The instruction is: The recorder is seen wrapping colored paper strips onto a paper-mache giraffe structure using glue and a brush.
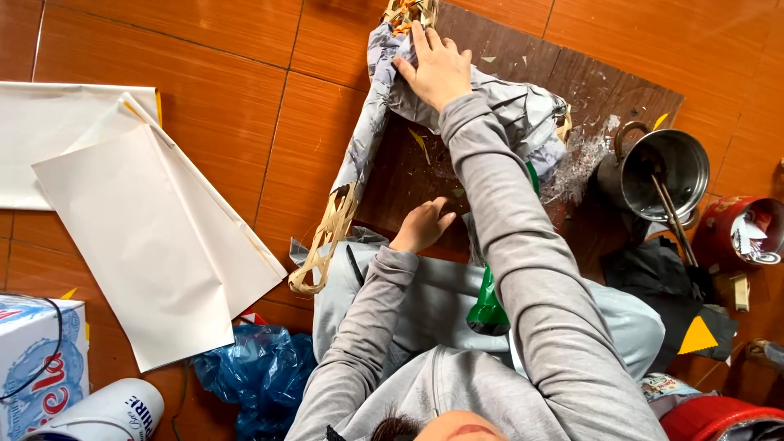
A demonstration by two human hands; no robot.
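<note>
While both grey-sleeved arms reach away from the camera, the scene reads as follows.

Frame: a woven bamboo frame (328, 245), partly covered with grey printed paper (371, 122), lies on a dark wooden board (523, 61); its long axis runs from the lower left, near the person's lap, up to the top edge of the view.
Right hand: the right hand (437, 69) lies flat with fingers spread, pressing the paper against the far end of the frame; it clamps nothing.
Left hand: the left hand (422, 226) rests on the board inside the frame, fingers loosely curled; whether it holds anything cannot be told.
Board side: a metal pot (663, 171) with a stick in it stands to the right.
Floor: white paper sheets (147, 220) lie to the left on the tiles, well apart from the frame.
</note>
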